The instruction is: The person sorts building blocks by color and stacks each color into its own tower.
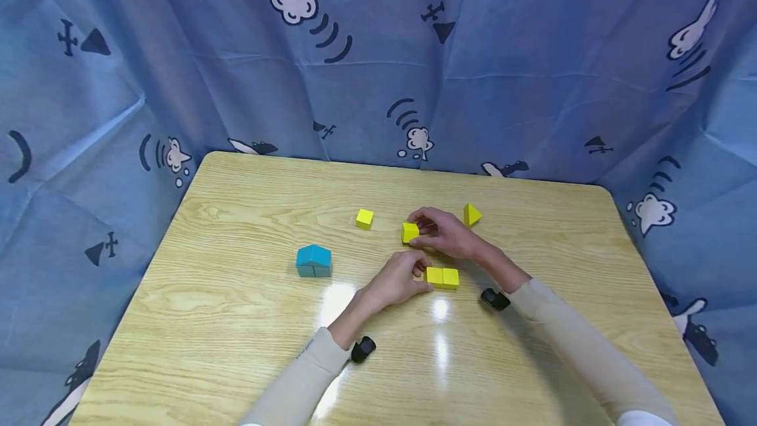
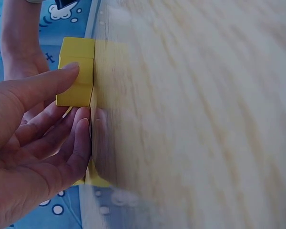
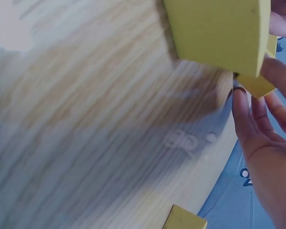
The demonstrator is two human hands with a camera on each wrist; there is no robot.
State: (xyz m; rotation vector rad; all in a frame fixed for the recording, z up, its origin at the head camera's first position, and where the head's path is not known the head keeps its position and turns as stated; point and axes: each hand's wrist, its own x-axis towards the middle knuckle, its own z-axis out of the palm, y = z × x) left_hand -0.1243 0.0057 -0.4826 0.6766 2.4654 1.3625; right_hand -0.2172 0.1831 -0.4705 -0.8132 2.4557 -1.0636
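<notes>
Two yellow blocks [image 1: 442, 277] stand side by side on the table, faces together. My left hand [image 1: 397, 279] grips the left end of this pair; in the left wrist view its thumb [image 2: 69, 71] lies against the yellow side, with the other fingers curled below. Farther back, my right hand [image 1: 445, 232] pinches a yellow cube [image 1: 410, 233] between thumb and fingers. The right wrist view shows that cube [image 3: 258, 86] partly hidden behind the nearer yellow pair [image 3: 219, 36]. Both hands are close together near the table's middle.
A lone yellow cube [image 1: 364, 219] sits behind and left of the hands. Beyond the right wrist is a yellow triangular block [image 1: 472, 214]. Blue blocks form a small house shape [image 1: 314, 261] at left. A patterned blue curtain [image 1: 367, 84] borders the wooden table [image 1: 236, 321].
</notes>
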